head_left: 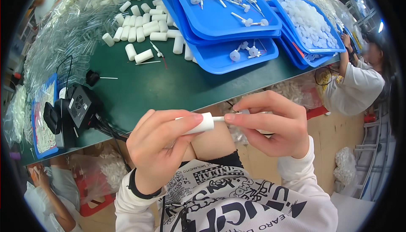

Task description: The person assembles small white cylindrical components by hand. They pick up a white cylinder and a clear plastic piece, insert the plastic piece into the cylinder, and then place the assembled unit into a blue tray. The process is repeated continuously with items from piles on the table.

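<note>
L hand & R hand grip white tube below blue trays.

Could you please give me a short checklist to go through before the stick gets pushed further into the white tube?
1. White tube gripped by left hand: ok.
2. Thin stick pinched by right hand: ok.
3. Stick lined up with the tube's end: ok, they meet end to end.
4. How far the stick is in: cannot tell, fingers hide it.
5. More tubes on the green table: ok.
6. More stick parts in the blue tray: ok.
</note>
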`<action>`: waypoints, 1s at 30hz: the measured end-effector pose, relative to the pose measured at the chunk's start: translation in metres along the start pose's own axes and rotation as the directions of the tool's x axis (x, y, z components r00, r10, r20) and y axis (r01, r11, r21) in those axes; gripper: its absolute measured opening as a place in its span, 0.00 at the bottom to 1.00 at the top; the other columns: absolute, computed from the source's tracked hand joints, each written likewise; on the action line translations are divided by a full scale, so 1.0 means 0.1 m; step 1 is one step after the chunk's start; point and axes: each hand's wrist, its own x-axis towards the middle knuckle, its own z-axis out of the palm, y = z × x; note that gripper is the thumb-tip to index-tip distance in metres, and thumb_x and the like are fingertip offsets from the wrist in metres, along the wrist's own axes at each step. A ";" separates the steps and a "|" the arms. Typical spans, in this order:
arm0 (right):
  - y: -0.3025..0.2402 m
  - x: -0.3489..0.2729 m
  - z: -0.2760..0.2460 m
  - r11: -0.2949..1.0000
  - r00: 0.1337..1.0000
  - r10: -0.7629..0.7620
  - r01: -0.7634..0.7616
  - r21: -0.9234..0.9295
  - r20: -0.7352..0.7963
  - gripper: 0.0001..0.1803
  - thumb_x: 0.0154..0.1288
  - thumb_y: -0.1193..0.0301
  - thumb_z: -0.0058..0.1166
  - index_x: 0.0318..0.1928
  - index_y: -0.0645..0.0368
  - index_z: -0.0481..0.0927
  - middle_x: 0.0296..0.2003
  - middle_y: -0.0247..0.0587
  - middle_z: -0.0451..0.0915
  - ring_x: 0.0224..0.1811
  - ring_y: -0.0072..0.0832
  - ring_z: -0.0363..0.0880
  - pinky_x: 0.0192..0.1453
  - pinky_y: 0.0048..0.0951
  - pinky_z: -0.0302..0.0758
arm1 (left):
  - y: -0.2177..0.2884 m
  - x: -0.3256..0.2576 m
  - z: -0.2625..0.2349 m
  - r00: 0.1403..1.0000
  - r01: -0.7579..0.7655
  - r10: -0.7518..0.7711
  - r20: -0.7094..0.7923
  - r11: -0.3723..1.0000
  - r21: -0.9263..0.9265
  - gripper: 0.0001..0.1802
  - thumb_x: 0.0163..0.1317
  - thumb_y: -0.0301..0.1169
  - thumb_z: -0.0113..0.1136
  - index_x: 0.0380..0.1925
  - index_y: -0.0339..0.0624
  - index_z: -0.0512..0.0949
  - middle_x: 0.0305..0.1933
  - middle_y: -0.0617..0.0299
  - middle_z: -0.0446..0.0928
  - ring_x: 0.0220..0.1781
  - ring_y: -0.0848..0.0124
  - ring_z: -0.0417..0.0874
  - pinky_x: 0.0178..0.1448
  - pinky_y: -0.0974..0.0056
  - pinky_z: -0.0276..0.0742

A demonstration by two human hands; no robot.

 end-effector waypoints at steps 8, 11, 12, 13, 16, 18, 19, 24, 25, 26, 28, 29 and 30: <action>0.21 -0.08 0.13 0.954 0.979 0.096 -0.039 0.296 -0.182 0.16 0.44 0.84 0.62 0.38 0.61 0.82 0.38 0.45 0.79 0.36 0.29 0.80 0.35 0.23 0.78 | 0.05 -0.10 0.02 0.923 0.367 -0.379 0.066 0.816 -0.446 0.21 0.47 0.17 0.64 0.44 0.42 0.80 0.32 0.57 0.79 0.30 0.76 0.76 0.29 0.76 0.67; 0.19 -0.11 0.17 0.946 0.974 0.099 -0.028 0.322 -0.205 0.17 0.44 0.84 0.63 0.38 0.62 0.82 0.38 0.46 0.78 0.37 0.30 0.80 0.35 0.24 0.78 | 0.03 -0.09 0.05 0.956 0.266 -0.292 -0.021 0.897 -0.353 0.17 0.47 0.16 0.63 0.41 0.39 0.80 0.35 0.56 0.79 0.31 0.74 0.77 0.31 0.75 0.70; 0.20 -0.14 0.18 0.940 0.975 0.096 -0.023 0.340 -0.199 0.17 0.44 0.85 0.63 0.39 0.63 0.81 0.38 0.47 0.78 0.37 0.30 0.80 0.35 0.24 0.78 | 0.03 -0.11 0.08 0.972 0.198 -0.224 -0.071 0.943 -0.268 0.16 0.47 0.16 0.63 0.39 0.37 0.80 0.37 0.55 0.79 0.32 0.73 0.78 0.32 0.75 0.71; 0.20 -0.16 0.20 0.933 0.977 0.092 -0.018 0.359 -0.192 0.17 0.44 0.85 0.63 0.39 0.64 0.81 0.38 0.48 0.78 0.38 0.30 0.80 0.35 0.24 0.78 | 0.02 -0.12 0.11 0.982 0.129 -0.151 -0.113 0.975 -0.178 0.15 0.47 0.16 0.63 0.37 0.36 0.80 0.38 0.55 0.79 0.33 0.72 0.78 0.33 0.74 0.72; 0.02 -0.15 0.35 0.674 0.821 0.497 -0.162 0.721 -0.280 0.16 0.45 0.85 0.63 0.39 0.66 0.79 0.39 0.50 0.78 0.38 0.30 0.80 0.38 0.26 0.77 | 0.06 -0.15 0.19 0.961 0.140 -0.204 -0.188 0.942 -0.304 0.19 0.49 0.16 0.62 0.43 0.32 0.70 0.39 0.50 0.78 0.39 0.67 0.81 0.39 0.70 0.77; 0.12 -0.20 0.40 0.747 0.861 0.370 -0.054 0.662 -0.348 0.16 0.45 0.85 0.63 0.38 0.67 0.77 0.39 0.52 0.78 0.40 0.31 0.79 0.40 0.27 0.77 | 0.04 -0.16 0.19 0.959 0.174 -0.233 -0.160 0.933 -0.314 0.22 0.52 0.15 0.60 0.45 0.33 0.63 0.38 0.47 0.78 0.41 0.64 0.81 0.43 0.67 0.78; 0.15 -0.22 0.42 0.778 0.875 0.303 0.002 0.629 -0.378 0.15 0.45 0.85 0.63 0.37 0.67 0.77 0.38 0.52 0.78 0.40 0.31 0.79 0.42 0.28 0.77 | 0.02 -0.16 0.19 0.963 0.177 -0.239 -0.128 0.911 -0.372 0.21 0.51 0.15 0.60 0.44 0.34 0.63 0.38 0.46 0.77 0.41 0.64 0.81 0.44 0.67 0.78; 0.14 -0.27 0.41 0.784 0.879 0.317 -0.032 0.619 -0.356 0.14 0.43 0.85 0.64 0.34 0.67 0.77 0.39 0.53 0.78 0.42 0.34 0.78 0.44 0.29 0.75 | 0.01 -0.17 0.20 0.922 0.312 -0.388 -0.006 0.752 -0.581 0.18 0.51 0.15 0.60 0.39 0.36 0.64 0.41 0.46 0.77 0.43 0.65 0.80 0.46 0.66 0.77; 0.15 -0.27 0.40 0.790 0.886 0.311 -0.040 0.612 -0.344 0.14 0.43 0.85 0.64 0.34 0.67 0.77 0.39 0.53 0.78 0.42 0.34 0.78 0.44 0.29 0.75 | 0.00 -0.18 0.21 0.909 0.337 -0.416 0.007 0.725 -0.600 0.18 0.51 0.15 0.61 0.38 0.37 0.64 0.41 0.46 0.77 0.44 0.65 0.80 0.46 0.66 0.77; 0.15 -0.27 0.41 0.775 0.882 0.336 -0.058 0.629 -0.332 0.14 0.43 0.85 0.64 0.33 0.67 0.77 0.39 0.53 0.78 0.42 0.34 0.78 0.45 0.29 0.75 | -0.02 -0.19 0.21 0.893 0.358 -0.448 0.040 0.654 -0.666 0.18 0.51 0.15 0.61 0.38 0.37 0.64 0.41 0.46 0.77 0.44 0.65 0.80 0.46 0.66 0.77; 0.14 -0.28 0.42 0.744 0.872 0.382 -0.094 0.662 -0.306 0.13 0.43 0.85 0.64 0.33 0.67 0.77 0.40 0.54 0.78 0.41 0.34 0.78 0.45 0.29 0.75 | -0.05 -0.21 0.20 0.859 0.390 -0.499 0.113 0.495 -0.777 0.18 0.51 0.15 0.61 0.37 0.38 0.64 0.42 0.46 0.76 0.45 0.66 0.79 0.46 0.67 0.78; 0.14 -0.30 0.43 0.730 0.862 0.400 -0.094 0.677 -0.311 0.13 0.43 0.85 0.64 0.33 0.68 0.77 0.40 0.54 0.78 0.42 0.34 0.78 0.46 0.29 0.75 | -0.05 -0.21 0.22 0.863 0.384 -0.496 0.099 0.515 -0.766 0.18 0.51 0.17 0.61 0.37 0.39 0.63 0.41 0.48 0.76 0.40 0.69 0.77 0.40 0.69 0.74; 0.14 -0.31 0.45 0.715 0.853 0.417 -0.095 0.692 -0.314 0.13 0.43 0.85 0.64 0.33 0.68 0.78 0.40 0.54 0.78 0.42 0.35 0.78 0.46 0.29 0.74 | -0.03 -0.20 0.25 0.866 0.378 -0.494 0.085 0.534 -0.756 0.17 0.52 0.18 0.60 0.36 0.41 0.62 0.40 0.49 0.76 0.35 0.72 0.75 0.34 0.71 0.70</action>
